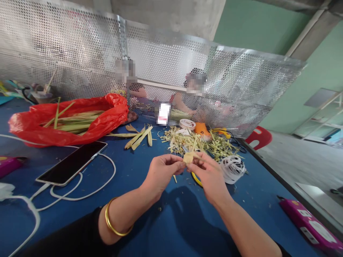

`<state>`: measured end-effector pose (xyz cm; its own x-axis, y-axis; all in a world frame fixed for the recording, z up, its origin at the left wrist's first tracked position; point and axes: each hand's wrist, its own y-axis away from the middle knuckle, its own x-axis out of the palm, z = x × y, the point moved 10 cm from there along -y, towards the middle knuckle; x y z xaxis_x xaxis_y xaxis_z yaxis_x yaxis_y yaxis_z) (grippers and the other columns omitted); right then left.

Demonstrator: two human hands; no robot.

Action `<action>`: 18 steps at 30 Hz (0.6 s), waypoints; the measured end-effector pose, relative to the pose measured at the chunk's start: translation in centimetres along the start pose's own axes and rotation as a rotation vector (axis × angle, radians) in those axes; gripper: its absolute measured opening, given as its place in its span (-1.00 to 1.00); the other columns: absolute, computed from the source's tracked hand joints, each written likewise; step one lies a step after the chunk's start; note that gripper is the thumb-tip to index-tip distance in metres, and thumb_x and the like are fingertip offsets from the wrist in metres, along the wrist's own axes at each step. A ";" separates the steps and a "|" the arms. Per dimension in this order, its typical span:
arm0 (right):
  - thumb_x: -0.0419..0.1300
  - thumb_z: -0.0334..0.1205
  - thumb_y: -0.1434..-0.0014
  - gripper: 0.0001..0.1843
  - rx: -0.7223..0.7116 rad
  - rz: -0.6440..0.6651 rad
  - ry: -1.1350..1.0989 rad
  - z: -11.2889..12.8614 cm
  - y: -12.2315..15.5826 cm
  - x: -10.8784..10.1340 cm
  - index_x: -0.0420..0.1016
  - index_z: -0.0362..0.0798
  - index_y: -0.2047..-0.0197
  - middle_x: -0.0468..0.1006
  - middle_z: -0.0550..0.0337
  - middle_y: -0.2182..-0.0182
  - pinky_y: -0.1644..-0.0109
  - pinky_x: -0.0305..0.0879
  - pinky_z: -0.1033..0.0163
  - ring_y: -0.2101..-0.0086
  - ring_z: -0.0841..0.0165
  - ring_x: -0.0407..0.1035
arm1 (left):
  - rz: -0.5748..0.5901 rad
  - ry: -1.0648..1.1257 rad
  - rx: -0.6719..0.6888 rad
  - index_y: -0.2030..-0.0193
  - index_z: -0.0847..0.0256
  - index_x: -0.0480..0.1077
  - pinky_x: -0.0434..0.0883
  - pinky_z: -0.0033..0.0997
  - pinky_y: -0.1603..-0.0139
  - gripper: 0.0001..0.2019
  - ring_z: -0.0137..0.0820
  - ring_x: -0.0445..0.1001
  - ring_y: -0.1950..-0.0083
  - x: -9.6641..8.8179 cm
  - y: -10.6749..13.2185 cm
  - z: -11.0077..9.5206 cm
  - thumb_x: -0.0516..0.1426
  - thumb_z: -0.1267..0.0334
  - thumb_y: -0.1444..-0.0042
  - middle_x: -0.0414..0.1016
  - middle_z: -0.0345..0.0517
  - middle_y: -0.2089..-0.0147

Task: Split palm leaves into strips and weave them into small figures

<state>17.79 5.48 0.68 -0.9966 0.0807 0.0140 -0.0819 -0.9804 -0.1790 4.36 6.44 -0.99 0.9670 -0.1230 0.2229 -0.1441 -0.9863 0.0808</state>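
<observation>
Between both hands, above the blue table, is a small pale-yellow folded leaf piece (188,157) with a thin strip sticking up from it. My left hand (163,174) pinches its left edge between thumb and fingertips. On the other side, my right hand (211,175) grips it with thumb and fingers closed. Just behind the hands spreads a heap of dry leaf scraps (223,144). Part of a yellow scissors handle (197,179) shows below the right hand, which hides the rest. Near that hand's outer side sits a coil of white strip (232,169).
At the left lie a red plastic bag (112,112) of long leaves and a phone (72,162) with a white cable (114,175). Loose leaves (140,138), a tape roll (187,124) and purple power strip (311,223) surround the hands. A perforated metal screen (166,57) stands behind; two people sit beyond.
</observation>
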 end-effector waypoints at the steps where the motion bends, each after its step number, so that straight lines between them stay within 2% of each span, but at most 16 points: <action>1: 0.31 -0.21 0.07 -0.76 0.001 0.000 -0.006 0.0 0.0 0.0 0.38 -0.06 0.32 0.43 0.30 0.52 0.33 0.29 0.28 0.48 0.41 0.34 | 0.019 0.005 -0.023 0.43 0.28 0.53 0.41 -0.46 0.29 -0.86 -0.47 0.44 0.44 0.2 0.0 0.2 0.29 0.26 0.14 0.54 -0.14 0.49; 4: 0.31 -0.24 0.09 -0.76 0.031 -0.004 -0.007 -0.3 0.0 -0.1 0.36 -0.06 0.33 0.42 0.33 0.55 0.38 0.28 0.29 0.53 0.44 0.34 | 0.050 0.002 -0.095 0.43 0.30 0.55 0.41 -0.46 0.28 -0.81 -0.47 0.44 0.44 0.3 -0.1 1.0 0.32 0.22 0.19 0.55 -0.11 0.48; 8: 0.32 -0.26 0.13 -0.73 0.098 -0.016 0.000 -0.9 0.0 -0.4 0.34 -0.06 0.35 0.42 0.38 0.59 0.51 0.19 0.36 0.63 0.51 0.25 | 0.031 -0.003 -0.165 0.45 0.29 0.57 0.39 -0.46 0.31 -0.77 -0.48 0.43 0.47 -0.2 -0.4 2.0 0.35 0.17 0.23 0.54 -0.10 0.51; 12: 0.33 -0.27 0.15 -0.73 0.123 -0.012 -0.015 -1.2 0.0 -0.4 0.35 -0.07 0.36 0.38 0.42 0.62 0.57 0.13 0.39 0.64 0.54 0.21 | 0.057 -0.040 -0.157 0.45 0.28 0.57 0.35 -0.49 0.38 -0.75 -0.49 0.41 0.48 -0.2 -0.6 2.0 0.34 0.13 0.22 0.54 -0.09 0.50; 18: 0.35 -0.23 0.14 -0.70 0.096 -0.064 0.002 -1.2 -0.1 -0.5 0.35 -0.07 0.34 0.43 0.37 0.58 0.51 0.23 0.36 0.60 0.50 0.27 | 0.018 -0.043 -0.129 0.53 0.28 0.50 0.30 -0.53 0.40 -0.75 -0.54 0.35 0.51 -0.4 -0.6 1.8 0.33 0.10 0.19 0.49 -0.16 0.57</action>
<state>18.25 5.71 -0.48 -0.9893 0.1442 0.0205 -0.1454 -0.9859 -0.0826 4.42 6.91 -2.89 0.9719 -0.1475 0.1835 -0.1842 -0.9618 0.2026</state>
